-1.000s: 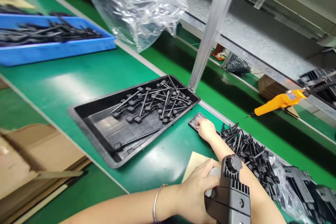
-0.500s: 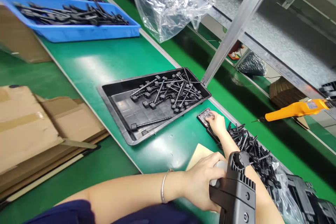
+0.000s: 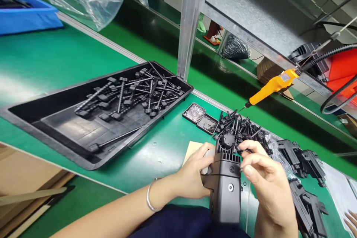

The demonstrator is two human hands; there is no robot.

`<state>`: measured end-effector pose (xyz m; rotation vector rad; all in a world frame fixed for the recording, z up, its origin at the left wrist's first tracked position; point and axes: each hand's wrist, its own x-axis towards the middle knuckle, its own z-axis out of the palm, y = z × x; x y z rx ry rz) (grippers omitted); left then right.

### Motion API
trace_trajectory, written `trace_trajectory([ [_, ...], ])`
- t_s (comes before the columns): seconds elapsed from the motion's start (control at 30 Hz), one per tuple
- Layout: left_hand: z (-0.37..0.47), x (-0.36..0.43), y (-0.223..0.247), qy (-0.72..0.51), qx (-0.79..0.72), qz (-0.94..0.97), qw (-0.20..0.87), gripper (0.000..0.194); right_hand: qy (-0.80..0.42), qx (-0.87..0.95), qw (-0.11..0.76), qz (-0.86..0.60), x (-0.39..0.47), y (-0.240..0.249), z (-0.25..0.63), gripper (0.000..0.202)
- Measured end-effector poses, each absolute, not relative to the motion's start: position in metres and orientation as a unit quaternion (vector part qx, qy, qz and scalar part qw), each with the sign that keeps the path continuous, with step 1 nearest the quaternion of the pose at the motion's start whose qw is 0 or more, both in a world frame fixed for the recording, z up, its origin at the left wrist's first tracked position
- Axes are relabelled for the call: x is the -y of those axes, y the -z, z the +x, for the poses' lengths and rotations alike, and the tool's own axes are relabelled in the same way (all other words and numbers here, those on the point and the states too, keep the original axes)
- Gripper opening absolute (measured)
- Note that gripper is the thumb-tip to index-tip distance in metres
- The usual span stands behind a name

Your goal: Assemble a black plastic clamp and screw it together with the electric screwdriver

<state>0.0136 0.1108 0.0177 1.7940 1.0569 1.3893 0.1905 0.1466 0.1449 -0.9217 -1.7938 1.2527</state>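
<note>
My left hand, with a bracelet at the wrist, is wrapped round the grip of a black plastic housing that has a round knob on top and screws in its side. My right hand is at the housing's right side, thumb and fingers closed together; a tiny piece at the fingertips is too small to name. Beyond the housing are two small black boxes, one with shiny ring-like pieces, the other with small dark pieces. A pile of black ribbed rods lies just behind my hands.
A black tray of knobbed rods stands left, and a blue bin behind it. An orange electric screwdriver hangs at right. More black housings lie right, near another person's hand. A metal post rises at the back.
My right hand has come back from the box of shiny pieces to the side of the housing. The view has swung right, and the housing stands more upright in my left hand.
</note>
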Motion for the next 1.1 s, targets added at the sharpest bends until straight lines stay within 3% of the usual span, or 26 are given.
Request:
trace_trajectory([
  [0.3, 0.015, -0.109, -0.021, -0.534, -0.4, 0.675, 0.314, 0.033, -0.569, 0.592, 0.421, -0.385, -0.143, -0.12, 0.169, 0.01],
  [0.5, 0.015, -0.109, -0.022, -0.536, -0.401, 0.672, 0.316, 0.032, -0.622, 0.493, 0.489, -0.362, -0.132, -0.114, 0.162, 0.022],
  [0.57, 0.015, -0.109, -0.022, -0.535, -0.404, 0.671, 0.318, 0.037, -0.6, 0.504, 0.495, -0.375, -0.138, -0.112, 0.167, 0.019],
  [0.67, 0.014, -0.108, -0.022, -0.531, -0.405, 0.672, 0.321, 0.043, -0.459, 0.599, 0.485, -0.441, -0.168, -0.103, 0.177, 0.024],
  [0.8, 0.014, -0.108, -0.023, -0.536, -0.392, 0.672, 0.328, 0.044, -0.341, 0.718, 0.378, -0.475, -0.231, -0.079, 0.161, 0.022],
  [1.0, 0.013, -0.108, -0.023, -0.549, -0.369, 0.662, 0.353, 0.044, -0.259, 0.869, 0.081, -0.413, -0.291, -0.033, 0.085, 0.016],
  [1.1, 0.012, -0.107, -0.021, -0.549, -0.372, 0.659, 0.356, 0.041, -0.214, 0.894, -0.016, -0.394, -0.297, -0.019, 0.064, 0.016],
])
